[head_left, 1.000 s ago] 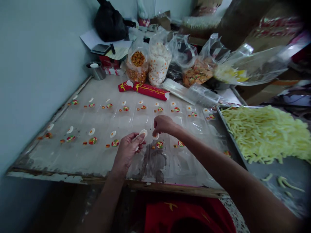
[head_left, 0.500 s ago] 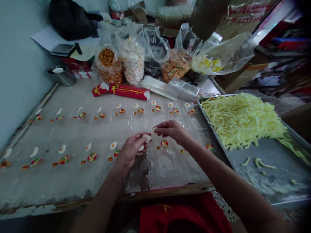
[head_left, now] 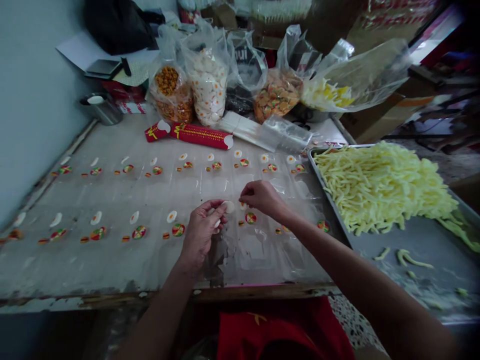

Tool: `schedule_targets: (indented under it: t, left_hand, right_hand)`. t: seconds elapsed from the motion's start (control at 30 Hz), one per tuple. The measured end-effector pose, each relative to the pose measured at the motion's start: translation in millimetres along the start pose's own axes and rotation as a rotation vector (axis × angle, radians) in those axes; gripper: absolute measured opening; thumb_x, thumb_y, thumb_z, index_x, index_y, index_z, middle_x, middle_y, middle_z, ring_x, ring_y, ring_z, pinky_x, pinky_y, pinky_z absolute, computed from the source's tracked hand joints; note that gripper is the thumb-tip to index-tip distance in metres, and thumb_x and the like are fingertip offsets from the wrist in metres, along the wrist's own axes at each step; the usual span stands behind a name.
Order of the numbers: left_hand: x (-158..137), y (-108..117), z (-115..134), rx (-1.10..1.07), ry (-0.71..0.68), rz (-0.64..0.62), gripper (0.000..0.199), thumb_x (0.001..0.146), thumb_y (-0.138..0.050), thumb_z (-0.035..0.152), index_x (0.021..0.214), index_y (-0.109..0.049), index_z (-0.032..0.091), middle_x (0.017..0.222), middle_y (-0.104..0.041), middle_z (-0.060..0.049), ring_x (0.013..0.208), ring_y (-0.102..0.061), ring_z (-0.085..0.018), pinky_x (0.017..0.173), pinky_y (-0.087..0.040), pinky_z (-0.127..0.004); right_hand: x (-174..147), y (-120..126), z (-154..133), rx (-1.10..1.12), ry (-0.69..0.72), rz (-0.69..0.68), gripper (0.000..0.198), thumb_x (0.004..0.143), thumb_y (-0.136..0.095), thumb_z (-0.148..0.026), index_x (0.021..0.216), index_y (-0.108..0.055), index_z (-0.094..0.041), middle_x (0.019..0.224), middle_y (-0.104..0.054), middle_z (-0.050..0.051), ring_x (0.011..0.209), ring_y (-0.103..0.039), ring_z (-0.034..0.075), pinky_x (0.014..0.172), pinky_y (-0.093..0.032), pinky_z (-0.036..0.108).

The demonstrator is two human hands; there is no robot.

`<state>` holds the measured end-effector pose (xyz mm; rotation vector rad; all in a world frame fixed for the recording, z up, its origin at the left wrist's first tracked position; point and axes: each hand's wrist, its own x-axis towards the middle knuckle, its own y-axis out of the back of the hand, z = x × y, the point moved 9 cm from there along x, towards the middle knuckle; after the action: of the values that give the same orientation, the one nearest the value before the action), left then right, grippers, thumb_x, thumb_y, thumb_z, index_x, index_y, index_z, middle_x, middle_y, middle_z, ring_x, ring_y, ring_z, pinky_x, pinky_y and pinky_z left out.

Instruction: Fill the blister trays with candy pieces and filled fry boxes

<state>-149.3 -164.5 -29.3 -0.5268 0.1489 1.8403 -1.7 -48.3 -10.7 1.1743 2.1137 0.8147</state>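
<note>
My left hand (head_left: 204, 227) is closed around several flat white candies (head_left: 228, 206), which look like fried-egg candies seen from the back. My right hand (head_left: 260, 196) is pinched at a fried-egg candy (head_left: 243, 205), its fingertips touching the candy low over the clear plastic sheet. Just below that candy, on the sheet, lie a round red-and-green candy (head_left: 250, 218) and a small burger candy (head_left: 240, 223). Other sets of egg, burger and round candies run in two rows, such as the egg (head_left: 171, 216) to the left of my left hand.
A metal tray (head_left: 360, 245) heaped with pale yellow fry-shaped strips (head_left: 386, 190) stands at right. Along the back are bags of candies, including a bag of egg candies (head_left: 208, 85), red fry cartons (head_left: 202, 136) and plastic sleeves (head_left: 287, 134). A metal cup (head_left: 107, 111) stands back left.
My right hand has lowered the fried-egg candy toward the sheet and tilted downward. My left hand stays beside it with its candies. The view has shifted slightly.
</note>
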Motion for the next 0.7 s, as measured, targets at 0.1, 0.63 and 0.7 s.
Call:
schedule_targets:
  t: [0.1,0.63,0.7]
  left_hand:
    - [1.0,-7.1,0.8,0.010,0.007,0.005,0.045,0.071,-0.083,0.043,0.105,-0.072,0.015,0.068,-0.064,-0.001,0.055,-0.053,-0.008,0.046,-0.036,-0.016]
    - [-1.5,-79.8,-19.5,-0.618,0.450,-0.104,0.032,0.076,-0.051,-0.003,0.102,-0.064,0.011,0.090,-0.069,-0.011,0.077,-0.071,-0.018,0.072,-0.061,-0.032]
    - [-4.2,-81.1,-17.2,-0.609,0.434,-0.122,0.042,0.073,-0.051,-0.009,0.108,-0.063,0.011,0.099,-0.071,-0.012,0.088,-0.073,-0.019,0.080,-0.062,-0.033]
  right_hand:
    - [-11.4,11.3,-4.4,-0.092,0.057,0.177,0.013,0.081,-0.078,-0.030,0.079,-0.077,-0.017,0.071,-0.072,0.004,0.067,-0.063,0.016,0.061,-0.038,0.026]
    - [-85.5,89.9,58.2,-0.064,0.304,0.218,0.014,0.084,-0.063,-0.016,0.090,-0.076,-0.019,0.080,-0.075,0.003,0.071,-0.068,0.015,0.068,-0.050,0.025]
    - [-95.2,73.9,45.5,-0.253,0.489,0.152,0.017,0.090,-0.059,-0.015,0.093,-0.075,-0.020,0.091,-0.076,0.005,0.081,-0.070,0.017,0.075,-0.052,0.026]
